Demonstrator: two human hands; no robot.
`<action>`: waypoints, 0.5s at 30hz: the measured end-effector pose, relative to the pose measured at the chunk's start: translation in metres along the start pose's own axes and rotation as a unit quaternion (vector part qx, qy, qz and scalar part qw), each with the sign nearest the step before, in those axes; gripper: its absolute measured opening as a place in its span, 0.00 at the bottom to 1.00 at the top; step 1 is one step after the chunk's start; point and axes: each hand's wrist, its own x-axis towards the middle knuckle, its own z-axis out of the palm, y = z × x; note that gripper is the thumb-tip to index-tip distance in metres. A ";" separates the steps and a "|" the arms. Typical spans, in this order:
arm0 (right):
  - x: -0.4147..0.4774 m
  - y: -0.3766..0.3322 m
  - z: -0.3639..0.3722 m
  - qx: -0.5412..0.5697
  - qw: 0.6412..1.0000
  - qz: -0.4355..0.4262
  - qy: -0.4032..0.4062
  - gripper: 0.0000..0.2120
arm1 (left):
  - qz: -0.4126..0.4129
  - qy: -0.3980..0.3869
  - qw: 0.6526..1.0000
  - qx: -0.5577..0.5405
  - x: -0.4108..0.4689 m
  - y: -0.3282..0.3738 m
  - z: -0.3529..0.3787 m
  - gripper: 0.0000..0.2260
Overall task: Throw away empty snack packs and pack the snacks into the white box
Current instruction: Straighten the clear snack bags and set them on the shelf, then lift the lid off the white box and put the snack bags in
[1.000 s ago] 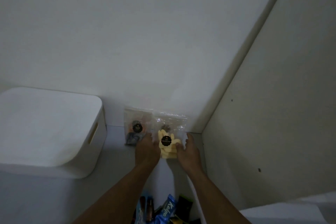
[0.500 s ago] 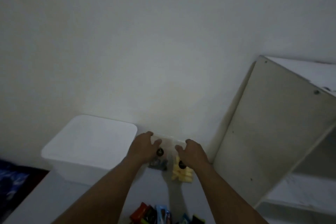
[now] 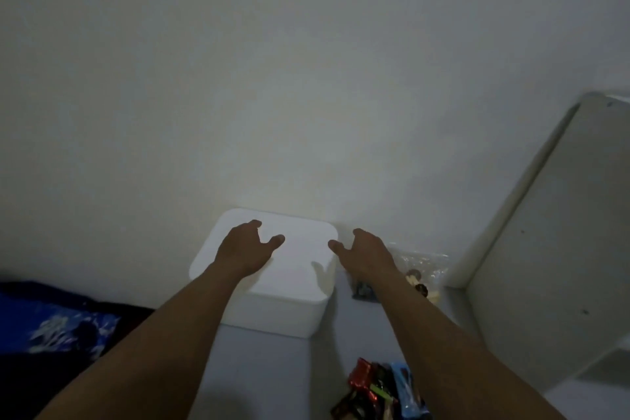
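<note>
The white box [image 3: 289, 303] stands against the wall with its lid on. My left hand [image 3: 245, 249] hovers over the lid, fingers spread and empty. My right hand [image 3: 364, 256] is at the box's right edge, also open and empty. Two clear snack bags [image 3: 422, 269] lean against the wall to the right of the box, partly hidden behind my right forearm. A pile of coloured snack packs [image 3: 381, 392] lies on the white surface near the bottom of the view.
A white shelf unit [image 3: 545, 266] stands at the right, close to the clear bags. A dark blue cloth [image 3: 58, 324] lies at the lower left. The plain wall [image 3: 306, 78] fills the upper view.
Both hands have let go of the clear snack bags and moved left to the white box. The view has swung left, so the box is now central.
</note>
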 end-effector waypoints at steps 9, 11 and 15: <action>0.017 -0.037 0.078 -0.009 0.998 0.064 0.014 0.41 | -0.007 -0.036 0.997 0.066 0.040 -0.102 -0.010 0.40; 0.022 -0.037 0.091 -0.012 0.997 0.078 0.018 0.42 | -0.014 -0.046 0.995 0.083 0.048 -0.117 -0.009 0.41; 0.029 -0.033 0.109 -0.027 0.993 0.114 0.033 0.42 | -0.037 -0.083 0.994 0.061 0.064 -0.137 -0.001 0.44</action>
